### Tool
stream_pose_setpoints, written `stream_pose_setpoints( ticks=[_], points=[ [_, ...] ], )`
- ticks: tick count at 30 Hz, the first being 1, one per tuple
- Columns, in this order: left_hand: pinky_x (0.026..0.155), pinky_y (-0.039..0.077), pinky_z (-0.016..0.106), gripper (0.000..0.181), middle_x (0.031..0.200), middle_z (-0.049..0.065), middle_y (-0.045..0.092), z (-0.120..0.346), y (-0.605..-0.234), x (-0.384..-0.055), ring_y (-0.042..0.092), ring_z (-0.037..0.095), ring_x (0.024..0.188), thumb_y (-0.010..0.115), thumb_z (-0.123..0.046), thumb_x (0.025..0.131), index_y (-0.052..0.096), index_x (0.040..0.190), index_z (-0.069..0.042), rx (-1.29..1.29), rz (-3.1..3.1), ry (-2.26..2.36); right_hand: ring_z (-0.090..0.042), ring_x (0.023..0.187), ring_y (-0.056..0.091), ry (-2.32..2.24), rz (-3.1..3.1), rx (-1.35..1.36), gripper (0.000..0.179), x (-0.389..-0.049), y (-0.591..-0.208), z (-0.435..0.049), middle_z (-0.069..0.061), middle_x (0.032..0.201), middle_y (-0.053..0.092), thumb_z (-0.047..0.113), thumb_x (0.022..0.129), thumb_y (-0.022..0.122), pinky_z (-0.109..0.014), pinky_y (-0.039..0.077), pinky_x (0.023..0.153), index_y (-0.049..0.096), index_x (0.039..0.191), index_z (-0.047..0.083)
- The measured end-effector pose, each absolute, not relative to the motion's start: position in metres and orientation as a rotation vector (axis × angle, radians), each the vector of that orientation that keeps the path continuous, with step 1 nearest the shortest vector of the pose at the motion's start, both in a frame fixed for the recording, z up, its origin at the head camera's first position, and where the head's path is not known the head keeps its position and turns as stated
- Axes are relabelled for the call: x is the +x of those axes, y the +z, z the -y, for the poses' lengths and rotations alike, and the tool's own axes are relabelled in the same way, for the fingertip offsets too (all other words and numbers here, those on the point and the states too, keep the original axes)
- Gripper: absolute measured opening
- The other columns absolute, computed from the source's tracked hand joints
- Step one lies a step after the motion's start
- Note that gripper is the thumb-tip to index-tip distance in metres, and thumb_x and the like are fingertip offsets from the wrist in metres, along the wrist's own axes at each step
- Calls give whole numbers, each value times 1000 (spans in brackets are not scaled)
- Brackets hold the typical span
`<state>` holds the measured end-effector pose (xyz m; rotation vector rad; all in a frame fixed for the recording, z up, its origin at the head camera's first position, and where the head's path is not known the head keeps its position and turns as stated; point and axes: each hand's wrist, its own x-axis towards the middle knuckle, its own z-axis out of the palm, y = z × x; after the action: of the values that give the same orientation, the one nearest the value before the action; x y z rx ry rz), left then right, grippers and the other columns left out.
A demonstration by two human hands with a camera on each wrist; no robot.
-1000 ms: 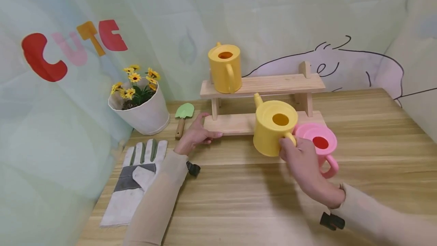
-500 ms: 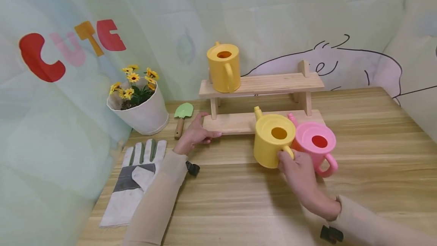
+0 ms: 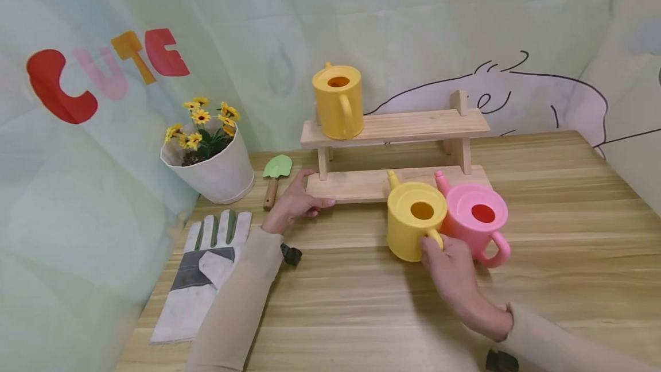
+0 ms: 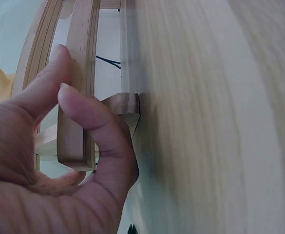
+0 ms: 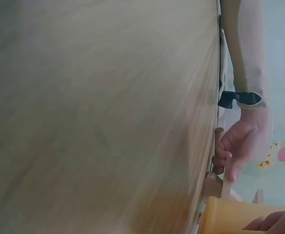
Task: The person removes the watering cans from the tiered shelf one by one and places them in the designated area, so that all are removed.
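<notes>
My right hand (image 3: 454,280) grips the handle of a light yellow watering can (image 3: 403,234) in front of the shelf. Its spout points toward the lower board, and its base is at or just above the tabletop; I cannot tell which. Close on its right stands a pink watering can (image 3: 467,228). With my left hand (image 3: 294,202) I hold the left end of the two-tier wooden shelf (image 3: 356,185) by its lower board; the left wrist view shows thumb and fingers round the board's end (image 4: 76,139). A deeper yellow watering can (image 3: 333,111) stands on the upper board's left end.
Left of the shelf lies a small trowel (image 3: 276,174) with a green blade. A white pot (image 3: 227,168) of yellow flowers stands behind a work glove (image 3: 198,280), which lies beside my left forearm. A printed cloth (image 3: 413,22) hangs behind the table.
My right hand has lowered the light yellow watering can toward the tabletop beside the pink one, so more of the lower board shows. My left hand has stayed on the shelf.
</notes>
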<state>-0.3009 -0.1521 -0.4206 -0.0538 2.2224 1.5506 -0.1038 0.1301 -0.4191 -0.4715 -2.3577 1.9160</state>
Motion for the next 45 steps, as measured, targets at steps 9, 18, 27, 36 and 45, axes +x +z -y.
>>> stream_pose_setpoints(
  ticks=[9, 18, 27, 36, 45],
  points=[
    [55, 52, 17, 104, 109, 16, 62, 153, -422, -301, 58, 6, 60, 89, -7, 91, 23, 170, -21, -32, -2241, 1545, -13, 53, 40, 1911, 2373, -489, 45, -101, -421, -127, 3, 54, 45, 14, 107, 57, -23, 31, 50, 50, 63, 8],
    [54, 52, 17, 103, 100, 12, 63, 154, -424, -301, 57, 6, 58, 90, -7, 91, 24, 169, -21, -25, -2234, 1552, -13, 53, 41, 1889, 2394, -469, 46, -98, -426, -125, 3, 53, 45, 15, 107, 57, -23, 32, 49, 50, 63, 7],
    [54, 53, 17, 104, 96, 11, 64, 154, -423, -301, 57, 6, 57, 90, -8, 91, 23, 170, -20, -13, -2238, 1550, -14, 55, 45, 1884, 2407, -452, 42, -95, -429, -125, 2, 55, 50, 13, 107, 59, -24, 34, 50, 57, 68, -2],
    [54, 52, 16, 106, 96, 10, 63, 154, -422, -301, 57, 5, 57, 90, -9, 91, 22, 171, -19, -4, -2241, 1542, -13, 60, 49, 1887, 2450, -452, 38, -94, -427, -128, 1, 59, 56, 11, 105, 62, -23, 38, 55, 64, 70, -3],
    [55, 53, 16, 105, 133, 27, 54, 154, -423, -304, 58, 6, 59, 89, -8, 91, 22, 171, -20, -32, -2231, 1538, -9, 76, 55, 1742, 2628, -434, 14, -86, -421, -140, -2, 78, 72, 13, 101, 74, -21, 46, 69, 79, 93, 3]
  ],
)
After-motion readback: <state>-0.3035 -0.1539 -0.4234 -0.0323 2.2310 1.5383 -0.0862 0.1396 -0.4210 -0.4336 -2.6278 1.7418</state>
